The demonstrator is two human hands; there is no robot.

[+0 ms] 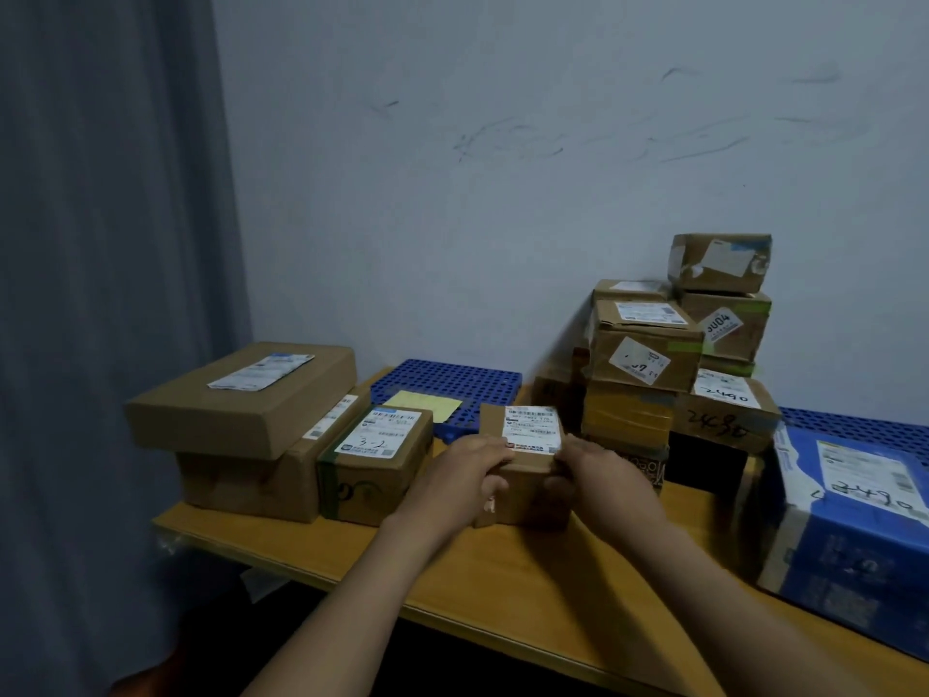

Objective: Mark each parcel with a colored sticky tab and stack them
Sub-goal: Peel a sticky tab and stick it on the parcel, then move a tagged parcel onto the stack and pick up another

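A small brown parcel (528, 487) with a white shipping label stands on the wooden table (502, 581) in the middle. My left hand (465, 477) grips its left near corner, with something small and pinkish by the fingers. My right hand (600, 472) holds its right top edge. A yellow sticky pad (427, 404) lies behind on a blue perforated mat (452, 382). Left of the held parcel sits a parcel marked "3-2" (374, 470).
Two large brown boxes (241, 399) are stacked at the left. A tall pile of several parcels (648, 364) rises at the back right against the wall. A blue and white box (849, 525) lies at the right. A grey curtain (110, 244) hangs at the left.
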